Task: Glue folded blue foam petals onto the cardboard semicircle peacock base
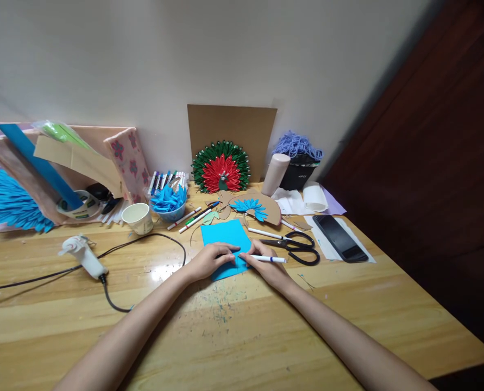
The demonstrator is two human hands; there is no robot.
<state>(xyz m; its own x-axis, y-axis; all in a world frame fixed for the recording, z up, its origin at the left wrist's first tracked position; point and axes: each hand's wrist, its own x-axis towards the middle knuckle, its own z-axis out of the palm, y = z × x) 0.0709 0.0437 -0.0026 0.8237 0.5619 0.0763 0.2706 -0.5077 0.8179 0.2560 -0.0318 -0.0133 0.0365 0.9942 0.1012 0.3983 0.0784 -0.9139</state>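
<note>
I saw black scissors (301, 247) just beside blue paper sheet (226, 245). L hand (211, 260) lay flat on it; R hand (266, 266) was clamped on white marker (268, 259).

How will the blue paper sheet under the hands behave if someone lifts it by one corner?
The blue paper sheet looks thin and lies flat on the table, so it would probably bend and droop. It seems very light, and the glossy wood may let it slide; the left hand pressing on it suggests this. The right hand holds a pen.
</note>
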